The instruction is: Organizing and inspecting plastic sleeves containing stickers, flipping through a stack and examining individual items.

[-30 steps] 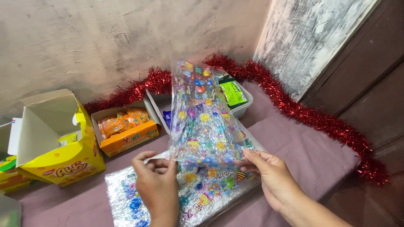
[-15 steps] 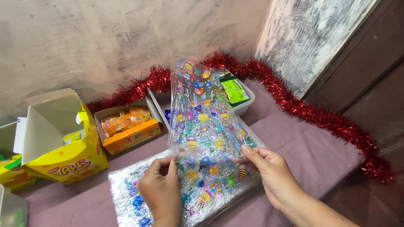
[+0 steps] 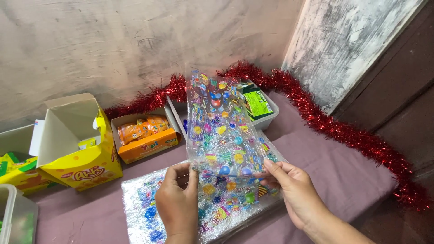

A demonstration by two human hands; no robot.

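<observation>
Both hands grasp a clear plastic sheet of small multicoloured stickers (image 3: 224,129) by its near edge: left hand (image 3: 177,205) pinching the lower left corner, right hand (image 3: 294,194) the lower right, fingers closed on it. The sheet stands nearly upright, long axis running away from the fingers, above a silvery foil stack of similar sheets (image 3: 199,212) on the mauve-covered table (image 3: 330,162).

You held a clear sheet of bright stickers (image 3: 221,129) upright over a shiny silver stack of the same (image 3: 149,208). At your left stood an open yellow carton (image 3: 86,169), flaps up. Just beyond it sat an orange tray box of orange packets (image 3: 144,140). Farther back, a grey tub (image 3: 266,119) carried a green label (image 3: 257,105).
</observation>
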